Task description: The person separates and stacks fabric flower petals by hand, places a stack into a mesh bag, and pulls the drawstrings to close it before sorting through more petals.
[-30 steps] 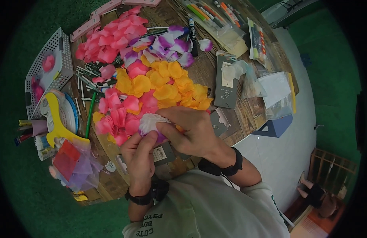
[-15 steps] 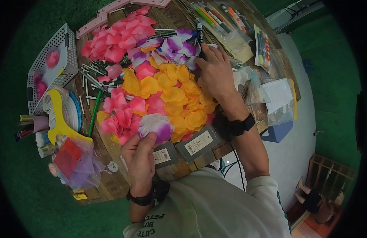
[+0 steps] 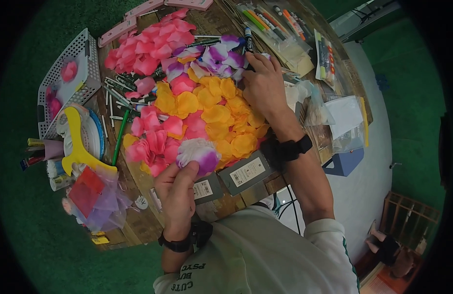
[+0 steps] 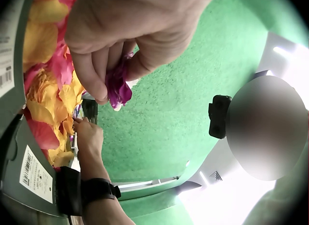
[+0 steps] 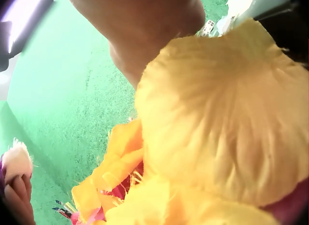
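Left hand [image 3: 176,196] pinches 1 white-and-purple petal cluster [image 3: 199,156] beside the pink petals [image 3: 150,142]; right hand [image 3: 265,88] is at the purple-and-white heap [image 3: 214,56], its grip I can't tell. Looks partway: cluster gathered, many petals loose.

White is blending into purple on the held petals [image 3: 199,158], and orange-yellow petals [image 3: 216,115] are glowing beside pink petals [image 3: 150,44]; a dark grey box [image 4: 14,182] is showing black barcode stripes on its white label [image 4: 36,174], while the pale basket [image 3: 93,73] is displaying rows of dots, and a slim stick [image 3: 121,137] is showing green
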Demonstrator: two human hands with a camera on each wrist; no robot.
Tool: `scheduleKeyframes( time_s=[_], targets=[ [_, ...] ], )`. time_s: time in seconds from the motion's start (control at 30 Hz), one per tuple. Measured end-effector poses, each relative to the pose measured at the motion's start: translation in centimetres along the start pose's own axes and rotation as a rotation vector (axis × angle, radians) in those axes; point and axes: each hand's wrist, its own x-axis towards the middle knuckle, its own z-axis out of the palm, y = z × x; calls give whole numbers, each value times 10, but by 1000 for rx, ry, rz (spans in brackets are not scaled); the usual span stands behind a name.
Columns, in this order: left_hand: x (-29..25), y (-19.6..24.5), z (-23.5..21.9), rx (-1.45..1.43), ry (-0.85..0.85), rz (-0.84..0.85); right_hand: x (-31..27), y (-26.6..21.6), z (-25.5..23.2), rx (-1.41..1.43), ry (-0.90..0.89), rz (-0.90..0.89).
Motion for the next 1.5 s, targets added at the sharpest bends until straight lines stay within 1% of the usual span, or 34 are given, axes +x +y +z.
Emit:
scheduleKeyframes(
  time_s=[0.03,0.1,0.17,0.2,0.23,0.3,0.33,0.4,0.43,0.5,0.53,0.57,0.63,0.67,0.73,0.77,0.83,0.87,0.93,0.97,1.03,1.07,1.13,1.17,1.23,1.27,1.33,1.37,1.43,1.47,1.5],
  targets=[
    [0,1,0,0,4,3,0,2,-1,17,27,-6],
    [0,1,3,-113,-93,76,-2,4,-5,41,46,-20],
    [1,0,3,-115,-70,80,-4,-1,-18,184,47,97],
    [2,0,3,-117,-52,85,-5,-12,-35,281,-7,181],
    [3,1,5,-118,-27,93,-8,-26,-47,299,-17,165],
    [5,3,11,-99,29,54,-19,-50,-68,526,26,169],
    [7,2,13,-79,61,41,-24,-64,-78,541,8,158],
    [9,-4,11,-85,73,42,-33,-97,-92,414,-57,-42],
    [10,-6,10,-87,58,46,-37,-106,-93,414,-63,-45],
    [6,-6,5,-102,31,51,-42,-119,-94,590,-216,-83],
    [4,-6,3,-114,4,58,-43,-119,-94,648,-244,-88],
    [1,-4,3,-114,8,58,-45,-116,-90,651,-248,-90],
    [-3,3,6,-182,12,45,-49,-109,-82,869,-209,-78],
    [-3,3,6,-184,12,47,-49,-111,-83,869,-209,-81],
    [-3,3,7,-255,-47,77,-49,-117,-87,1043,-189,245],
    [-4,2,5,-257,-49,73,-49,-119,-85,1039,-189,248],
    [-7,2,1,-181,-116,74,-49,-121,-80,1092,-170,387],
    [-8,3,1,-181,-117,76,-48,-122,-84,1091,-168,385],
    [-10,4,3,-141,-79,87,-47,-123,-96,1188,-397,569],
    [-10,4,3,-144,-76,88,-48,-122,-96,1187,-401,567],
    [-9,5,3,-219,-64,85,-53,-121,-96,1141,-293,605],
    [-9,4,3,-220,-62,85,-54,-121,-98,1141,-295,604],
    [-9,4,1,-214,-35,86,-53,-122,-103,1233,-144,617],
    [-8,5,1,-216,-32,91,-53,-119,-105,1235,-147,612],
    [-8,5,2,-216,-14,45,-55,-112,-110,1117,-203,248],
    [-9,5,3,-218,-15,41,-57,-114,-111,1114,-205,252],
    [-10,5,4,-174,-45,103,-58,-124,-110,1297,-247,302],
    [-10,4,4,-172,-49,106,-58,-126,-104,1297,-243,301],
    [-11,-3,3,-230,-78,106,-60,-127,-87,1144,-179,267],
    [-13,-2,5,-230,-80,102,-63,-127,-82,1143,-179,271],
    [-14,1,9,-234,-89,105,-66,-127,-79,1095,-135,255]
  ],
)
